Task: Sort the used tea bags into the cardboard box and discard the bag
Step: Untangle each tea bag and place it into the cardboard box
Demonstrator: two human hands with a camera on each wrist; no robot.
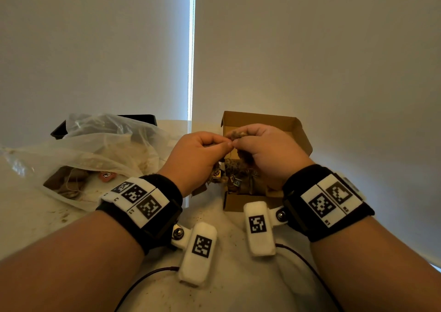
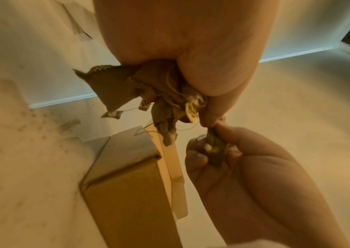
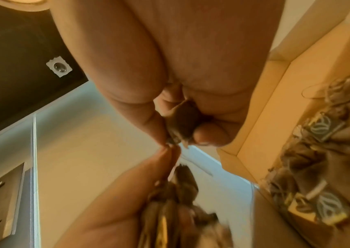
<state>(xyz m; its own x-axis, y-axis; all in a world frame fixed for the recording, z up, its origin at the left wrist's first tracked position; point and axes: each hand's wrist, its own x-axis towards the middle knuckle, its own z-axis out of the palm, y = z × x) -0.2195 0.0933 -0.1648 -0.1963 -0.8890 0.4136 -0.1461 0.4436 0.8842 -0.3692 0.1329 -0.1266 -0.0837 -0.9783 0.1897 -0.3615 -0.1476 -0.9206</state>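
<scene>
Both hands meet above the open cardboard box. My left hand grips a clump of used brown tea bags with strings and tags dangling. My right hand pinches a single tea bag next to the left fingertips; the same tea bag shows in the right wrist view. Several tea bags with tags lie inside the box. To the left lies the crumpled clear plastic bag, with more tea bags in its mouth.
A black tray stands behind the plastic bag. Tea crumbs and stains dot the pale table. A wall with blinds rises directly behind the table. Thin cables run from the wrist cameras near the front edge.
</scene>
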